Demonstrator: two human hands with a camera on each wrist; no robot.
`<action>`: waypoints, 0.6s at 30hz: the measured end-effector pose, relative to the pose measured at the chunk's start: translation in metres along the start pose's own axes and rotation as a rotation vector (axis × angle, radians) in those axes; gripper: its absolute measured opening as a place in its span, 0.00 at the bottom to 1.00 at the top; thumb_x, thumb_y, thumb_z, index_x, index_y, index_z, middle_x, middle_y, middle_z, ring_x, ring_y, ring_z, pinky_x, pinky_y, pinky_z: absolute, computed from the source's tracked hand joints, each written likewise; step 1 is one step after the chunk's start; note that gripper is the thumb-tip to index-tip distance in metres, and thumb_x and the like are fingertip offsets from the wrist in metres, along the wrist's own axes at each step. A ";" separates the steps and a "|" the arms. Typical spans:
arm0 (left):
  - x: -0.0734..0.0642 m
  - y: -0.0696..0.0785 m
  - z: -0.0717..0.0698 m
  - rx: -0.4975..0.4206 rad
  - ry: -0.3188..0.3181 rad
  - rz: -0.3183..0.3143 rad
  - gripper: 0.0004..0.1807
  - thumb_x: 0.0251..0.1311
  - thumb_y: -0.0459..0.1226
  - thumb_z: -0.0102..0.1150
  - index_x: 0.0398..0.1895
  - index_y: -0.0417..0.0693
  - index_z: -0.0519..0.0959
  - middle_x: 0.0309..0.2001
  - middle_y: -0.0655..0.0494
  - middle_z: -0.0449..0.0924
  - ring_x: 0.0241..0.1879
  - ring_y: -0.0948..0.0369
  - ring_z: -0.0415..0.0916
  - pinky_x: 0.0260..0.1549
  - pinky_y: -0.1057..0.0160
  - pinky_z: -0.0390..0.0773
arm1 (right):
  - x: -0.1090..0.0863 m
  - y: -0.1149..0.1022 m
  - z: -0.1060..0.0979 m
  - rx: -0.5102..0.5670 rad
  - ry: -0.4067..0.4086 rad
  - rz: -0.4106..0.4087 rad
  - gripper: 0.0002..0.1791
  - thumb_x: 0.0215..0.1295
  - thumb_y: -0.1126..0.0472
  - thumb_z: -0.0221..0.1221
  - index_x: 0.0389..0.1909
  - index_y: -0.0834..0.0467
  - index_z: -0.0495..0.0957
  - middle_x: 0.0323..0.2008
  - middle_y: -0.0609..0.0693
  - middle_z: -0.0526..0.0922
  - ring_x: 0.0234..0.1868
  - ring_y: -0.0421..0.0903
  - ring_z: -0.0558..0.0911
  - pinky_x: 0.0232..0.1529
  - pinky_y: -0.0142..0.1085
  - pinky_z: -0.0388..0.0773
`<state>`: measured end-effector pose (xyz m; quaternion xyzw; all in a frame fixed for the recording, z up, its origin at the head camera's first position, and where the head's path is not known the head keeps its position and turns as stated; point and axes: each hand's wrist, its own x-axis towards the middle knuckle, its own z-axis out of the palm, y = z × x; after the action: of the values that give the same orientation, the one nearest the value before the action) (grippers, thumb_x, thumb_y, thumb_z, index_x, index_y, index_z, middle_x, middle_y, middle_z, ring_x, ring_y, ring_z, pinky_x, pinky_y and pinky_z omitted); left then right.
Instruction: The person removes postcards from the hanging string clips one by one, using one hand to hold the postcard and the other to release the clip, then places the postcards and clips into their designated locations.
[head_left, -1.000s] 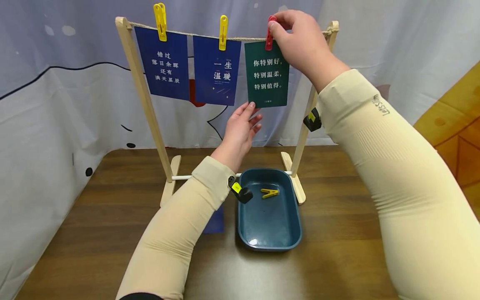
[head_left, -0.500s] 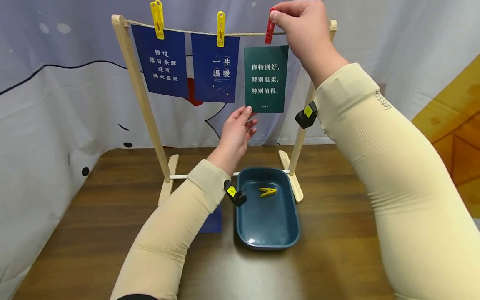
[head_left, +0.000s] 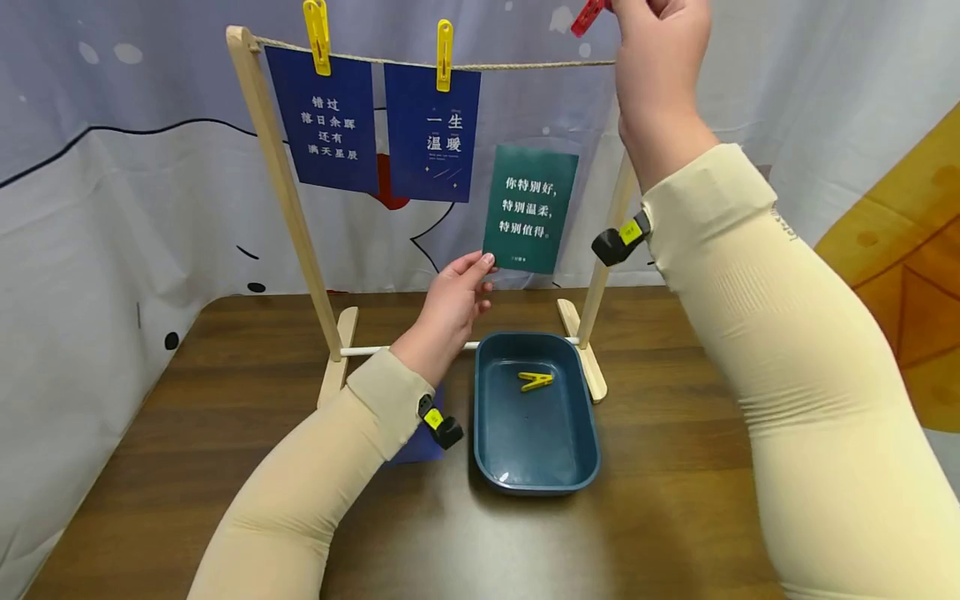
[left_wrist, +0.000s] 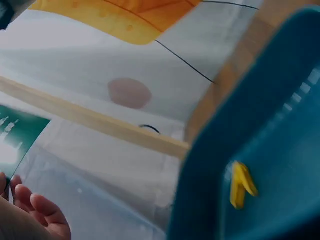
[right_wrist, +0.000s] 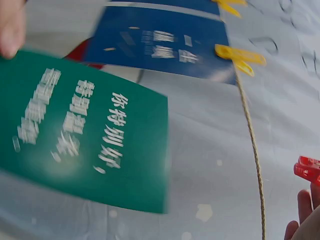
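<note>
My left hand (head_left: 453, 296) pinches a green card (head_left: 530, 208) with white lettering by its lower left corner, below the rope (head_left: 532, 66). Up at the top edge of the head view, my right hand (head_left: 663, 71) holds a red clothespin (head_left: 588, 15), apart from the rope and the card. In the right wrist view the red clothespin (right_wrist: 307, 169) sits at the fingertips, right of the rope. Two blue cards, one at the left (head_left: 322, 121) and one in the middle (head_left: 432, 133), hang from the rope under yellow clothespins (head_left: 445, 57).
A wooden rack (head_left: 285, 192) carries the rope. Between its feet stands a dark blue tray (head_left: 536, 487) with a yellow clothespin (head_left: 536, 381) inside. Another blue sheet (head_left: 420, 446) lies on the table, partly under my left forearm. A patterned curtain (head_left: 172, 217) hangs behind.
The red clothespin came off the rope and the green card, and my right hand moved it up and right. My left hand lowered the green card away from the rope.
</note>
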<state>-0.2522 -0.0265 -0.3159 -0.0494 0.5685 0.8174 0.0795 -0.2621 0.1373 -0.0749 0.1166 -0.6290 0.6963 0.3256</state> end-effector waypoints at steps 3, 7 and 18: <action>-0.006 -0.007 -0.019 0.104 0.007 -0.029 0.15 0.66 0.45 0.63 0.52 0.51 0.83 0.46 0.53 0.82 0.34 0.61 0.70 0.26 0.68 0.71 | -0.019 0.011 -0.016 -0.157 -0.082 -0.041 0.07 0.69 0.63 0.61 0.43 0.60 0.84 0.38 0.48 0.83 0.44 0.39 0.76 0.49 0.27 0.71; -0.015 -0.011 -0.049 0.212 0.030 -0.075 0.16 0.66 0.43 0.63 0.54 0.51 0.82 0.47 0.54 0.84 0.30 0.63 0.69 0.22 0.70 0.67 | -0.050 0.037 -0.041 -0.450 -0.221 -0.152 0.12 0.67 0.61 0.63 0.49 0.61 0.83 0.40 0.46 0.84 0.46 0.39 0.76 0.51 0.29 0.68; -0.044 -0.020 -0.112 0.415 0.040 -0.142 0.19 0.69 0.42 0.59 0.60 0.45 0.76 0.47 0.51 0.81 0.26 0.64 0.67 0.22 0.69 0.66 | -0.143 0.125 -0.079 -0.849 -0.793 -0.186 0.13 0.64 0.57 0.67 0.47 0.58 0.84 0.40 0.49 0.85 0.45 0.47 0.82 0.51 0.45 0.75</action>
<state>-0.2063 -0.1280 -0.3656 -0.0882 0.7212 0.6739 0.1339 -0.2092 0.1695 -0.2711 0.2821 -0.9136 0.2553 0.1433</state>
